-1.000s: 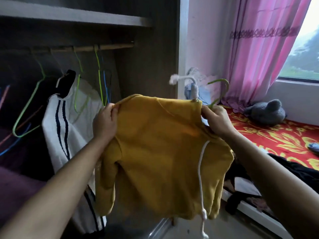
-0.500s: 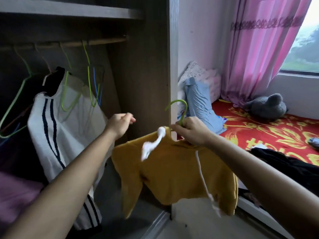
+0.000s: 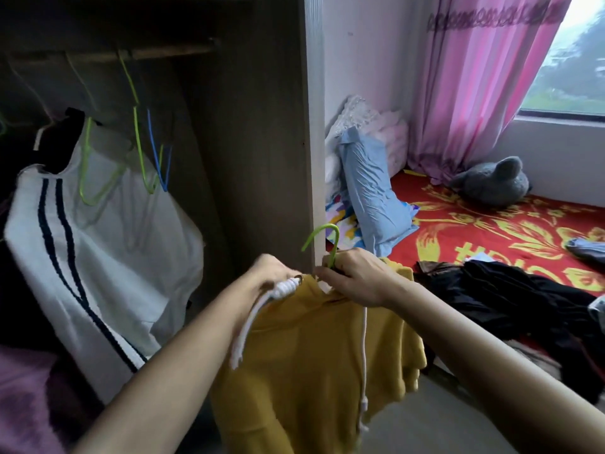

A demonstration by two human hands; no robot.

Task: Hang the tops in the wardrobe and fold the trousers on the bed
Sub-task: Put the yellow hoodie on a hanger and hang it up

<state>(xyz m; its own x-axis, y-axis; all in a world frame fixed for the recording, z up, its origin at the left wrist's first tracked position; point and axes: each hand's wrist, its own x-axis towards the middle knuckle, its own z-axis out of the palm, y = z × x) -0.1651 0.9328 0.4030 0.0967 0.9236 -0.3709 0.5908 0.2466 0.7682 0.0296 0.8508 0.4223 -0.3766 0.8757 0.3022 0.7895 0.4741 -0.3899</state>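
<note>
In the wardrobe a white striped top and bare hangers hang from the rail. The yellow top is outside, at the wardrobe's right edge: left hand gripping its collar, right hand gripping its green hanger.

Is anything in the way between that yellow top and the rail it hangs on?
Nothing visible blocks it. The yellow top, on its green hanger, is held low beside the wardrobe's side panel; the rail is up to the left. Empty hangers and a white striped top hang there, but the rail's right end looks free.
</note>
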